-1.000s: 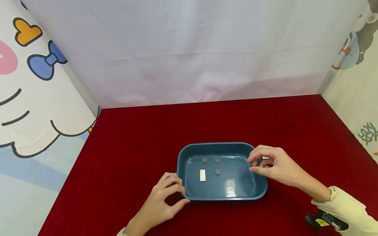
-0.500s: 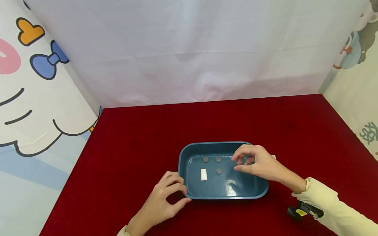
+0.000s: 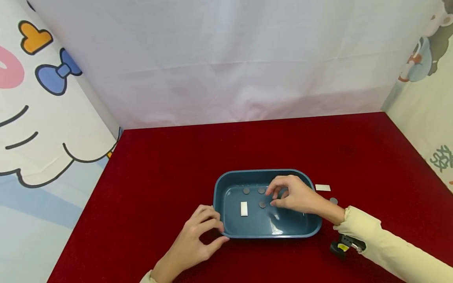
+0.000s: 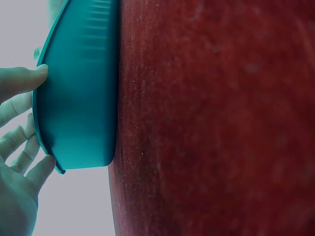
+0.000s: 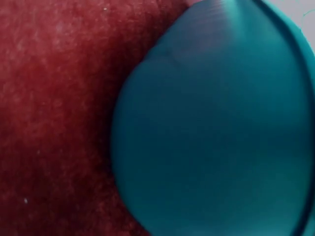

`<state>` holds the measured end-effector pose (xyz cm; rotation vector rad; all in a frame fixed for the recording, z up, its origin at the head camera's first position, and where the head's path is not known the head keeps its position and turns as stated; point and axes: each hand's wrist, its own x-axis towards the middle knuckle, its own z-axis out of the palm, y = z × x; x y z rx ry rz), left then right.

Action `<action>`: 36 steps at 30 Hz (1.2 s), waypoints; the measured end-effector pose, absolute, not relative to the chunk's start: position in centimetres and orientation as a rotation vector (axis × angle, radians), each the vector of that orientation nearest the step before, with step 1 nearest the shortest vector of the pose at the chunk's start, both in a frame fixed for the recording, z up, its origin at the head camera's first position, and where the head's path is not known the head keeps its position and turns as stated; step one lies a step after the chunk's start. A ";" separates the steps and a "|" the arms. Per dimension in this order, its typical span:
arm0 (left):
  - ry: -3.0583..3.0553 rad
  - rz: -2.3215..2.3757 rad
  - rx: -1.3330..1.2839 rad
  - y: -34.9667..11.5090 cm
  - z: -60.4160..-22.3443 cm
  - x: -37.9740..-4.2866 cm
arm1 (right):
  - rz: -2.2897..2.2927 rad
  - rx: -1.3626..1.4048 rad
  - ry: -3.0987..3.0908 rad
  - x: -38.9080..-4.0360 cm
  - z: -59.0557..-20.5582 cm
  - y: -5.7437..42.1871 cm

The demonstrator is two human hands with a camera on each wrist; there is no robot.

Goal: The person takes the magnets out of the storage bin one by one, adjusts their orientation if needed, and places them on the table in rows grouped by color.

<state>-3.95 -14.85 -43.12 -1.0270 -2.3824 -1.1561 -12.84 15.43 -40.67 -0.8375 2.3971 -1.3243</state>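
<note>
A blue plastic basin (image 3: 255, 227) stands on the red cloth. My left hand (image 3: 192, 237) holds its near left corner; in the left wrist view the thumb and fingertips touch the rim of the basin (image 4: 78, 108). Over the basin's right half hovers my right hand (image 3: 291, 193), thumb and fingers bent and apart, with nothing visible between them. Grey coin-like discs lie on the basin floor: one at the far left (image 3: 246, 190), one by the right fingertips (image 3: 261, 190) and one nearer (image 3: 262, 204). Beside them lies a white rectangular piece (image 3: 244, 209).
Outside the basin's right side, a white rectangular piece (image 3: 323, 188) and a grey disc (image 3: 334, 201) lie on the red cloth (image 3: 170, 169). A white curtain (image 3: 226, 59) hangs behind. The right wrist view shows only the basin's outer wall (image 5: 211, 123) and cloth.
My right hand has moved left from the basin's right rim to above the discs, uncovering the white piece and disc outside. The left hand stays at the corner.
</note>
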 end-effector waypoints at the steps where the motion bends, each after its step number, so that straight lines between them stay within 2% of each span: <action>1: -2.383 -1.156 -1.027 -14.8 -43.1 -4.0 | -1.317 -0.841 2.397 -12.9 -40.8 15.3; 16: -2.392 -1.174 -1.025 -14.8 -43.3 -4.0 | -1.145 -0.957 2.491 -13.6 -42.7 13.6; 36: -2.391 -1.184 -1.008 -14.8 -43.3 -3.9 | -0.957 -1.189 2.524 -13.1 -42.6 12.8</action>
